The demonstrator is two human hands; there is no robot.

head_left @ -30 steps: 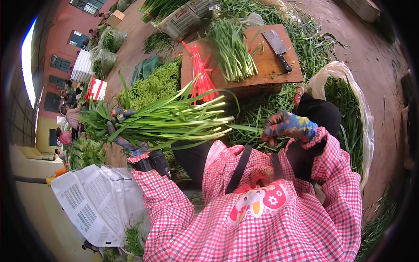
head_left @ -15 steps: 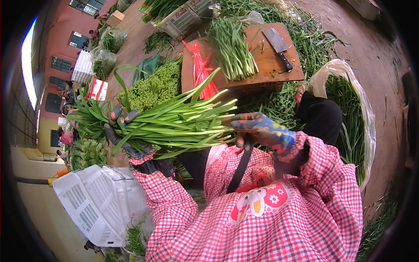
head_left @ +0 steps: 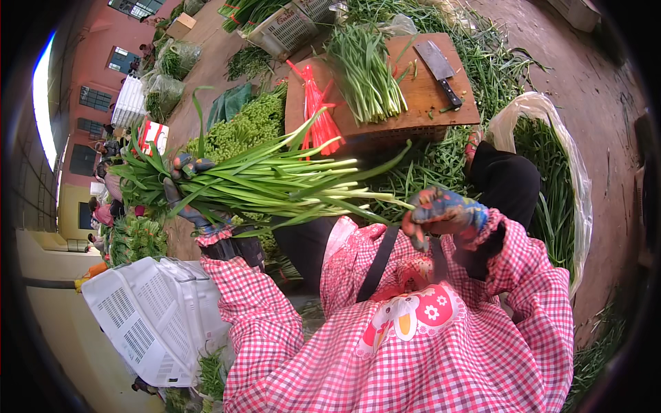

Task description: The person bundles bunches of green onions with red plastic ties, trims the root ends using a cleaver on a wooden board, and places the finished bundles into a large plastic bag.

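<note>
My left hand, in a dark glove, is closed round the leafy part of a bunch of green chives. Their pale stem ends point right. A colourful glove covers my right hand, whose fingers pinch the white tip of one stalk reaching out past the others. Beyond the bunch stands a wooden board carrying a second pile of chives, a cleaver with a black handle and a bundle of red plastic ties at its left edge.
An open clear plastic bag of greens stands at the right. Loose leaves lie behind the board. Flowering stems are heaped left of it. White crates sit at lower left, a grey crate at the back. Other people are far left.
My right hand has moved right, away from the bunch, drawing one stalk's end out with it. My left hand has shifted slightly left, still holding the bunch.
</note>
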